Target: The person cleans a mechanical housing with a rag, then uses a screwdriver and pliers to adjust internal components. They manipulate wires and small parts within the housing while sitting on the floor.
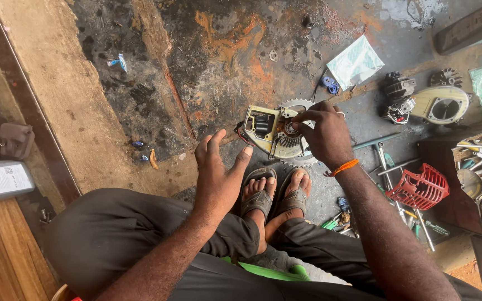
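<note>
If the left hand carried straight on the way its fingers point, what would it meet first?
Probably the cream-coloured engine housing with the toothed saw blade, which the right hand grips; the left hand hangs open just short of it, though depth is unclear.

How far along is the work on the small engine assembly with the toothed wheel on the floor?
Already done: an engine part with a round cover and a red plastic guard lie detached at the side. In hand: the right hand pinches the hub of the cream assembly with the toothed wheel; the left hand hovers open beside it. Left: the assembly is apart from the other parts, and tools lie about.
</note>
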